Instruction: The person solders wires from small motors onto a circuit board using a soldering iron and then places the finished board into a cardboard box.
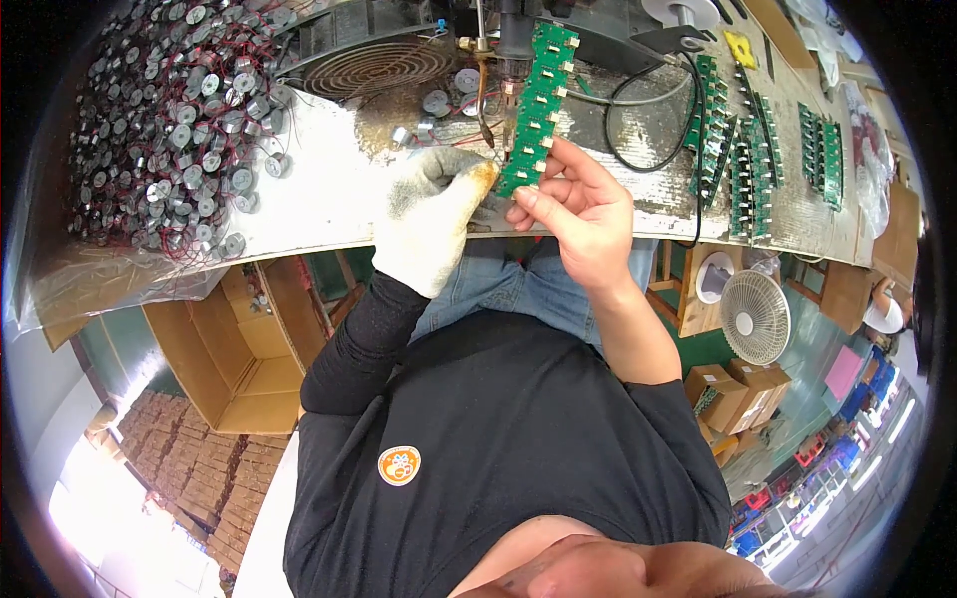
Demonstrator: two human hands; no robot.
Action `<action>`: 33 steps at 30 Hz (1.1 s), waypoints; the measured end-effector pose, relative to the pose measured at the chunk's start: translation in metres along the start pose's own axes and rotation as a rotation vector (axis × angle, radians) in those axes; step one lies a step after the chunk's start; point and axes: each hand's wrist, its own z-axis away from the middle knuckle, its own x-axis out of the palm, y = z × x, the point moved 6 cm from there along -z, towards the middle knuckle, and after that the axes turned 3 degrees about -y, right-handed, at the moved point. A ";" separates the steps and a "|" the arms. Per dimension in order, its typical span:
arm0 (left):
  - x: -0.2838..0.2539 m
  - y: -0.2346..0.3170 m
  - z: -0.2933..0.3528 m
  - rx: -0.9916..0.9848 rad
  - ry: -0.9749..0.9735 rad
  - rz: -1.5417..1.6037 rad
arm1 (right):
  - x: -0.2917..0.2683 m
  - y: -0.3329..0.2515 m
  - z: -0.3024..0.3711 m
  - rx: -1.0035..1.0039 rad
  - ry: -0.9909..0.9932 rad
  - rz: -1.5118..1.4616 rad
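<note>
My right hand [590,214], bare, grips the lower end of a long green circuit board strip [546,95] between thumb and fingers. The strip stands tilted above the bench edge, with small pale connectors along its right side. My left hand [431,214] wears a whitish glove, stained brown at the fingertip. Its fingers are closed close to the strip's lower left edge; what they hold, if anything, is hidden. Just above the left fingertips hangs a copper-coloured soldering tip [485,125] on a vertical holder. A few small round motors [437,102] lie behind the left hand.
A large heap of small motors with red wires [179,130] covers the bench's left. A fan with a spiral guard [379,68] stands at the back. Black cable [610,130] loops right of the strip. More green boards [748,179] lie farther right. An open carton [234,349] sits below left.
</note>
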 end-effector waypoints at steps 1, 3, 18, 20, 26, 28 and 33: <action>0.000 -0.001 0.000 -0.014 -0.007 0.003 | 0.000 -0.001 0.000 0.000 0.000 -0.001; 0.003 0.005 0.002 0.010 -0.007 0.002 | 0.001 -0.003 0.002 -0.007 0.009 0.005; 0.005 0.000 0.005 -0.038 -0.024 0.043 | -0.004 0.005 0.005 -0.002 0.023 0.021; 0.005 0.000 0.005 -0.038 -0.026 0.044 | -0.003 0.004 0.005 -0.002 0.022 0.014; 0.001 -0.002 0.003 0.017 -0.028 0.023 | -0.003 0.004 0.005 0.004 0.013 -0.007; 0.003 -0.002 0.002 -0.028 -0.058 0.065 | -0.003 0.003 0.005 0.007 0.009 0.002; 0.001 0.001 0.000 -0.024 -0.067 0.032 | -0.001 0.002 0.004 0.028 0.014 -0.003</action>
